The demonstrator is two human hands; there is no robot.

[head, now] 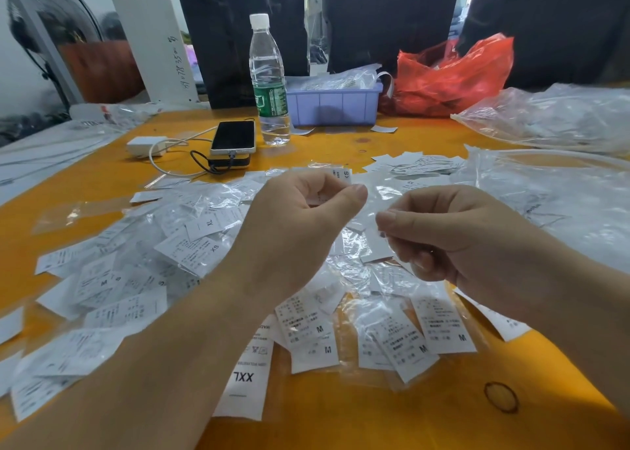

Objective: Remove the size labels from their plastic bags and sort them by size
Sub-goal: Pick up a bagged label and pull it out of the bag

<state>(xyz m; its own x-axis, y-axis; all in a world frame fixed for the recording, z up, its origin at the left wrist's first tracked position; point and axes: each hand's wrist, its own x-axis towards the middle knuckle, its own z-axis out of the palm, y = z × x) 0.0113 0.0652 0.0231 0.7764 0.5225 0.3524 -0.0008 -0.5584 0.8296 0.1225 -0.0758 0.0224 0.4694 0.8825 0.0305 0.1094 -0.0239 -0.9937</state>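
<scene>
Orange tabletop [341, 149] lies under my heap of labels [191, 245] and bags, near and left. Above it my left hand [296, 224] and right hand [456, 231], fingers curled, each pinch one clear bag [370, 217] stretched between them, label inside.

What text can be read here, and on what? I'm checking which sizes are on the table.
"XXL": large label nearest the camera, printed upside down.
"M": four labels in the near group.
"M": label at left.
"XL": label mid-pile.
"XS": label just below it.
"XS": label beyond the left hand.
Fine print on labels, water bottle wrapper, handwriting on white post: unreadable.
</scene>
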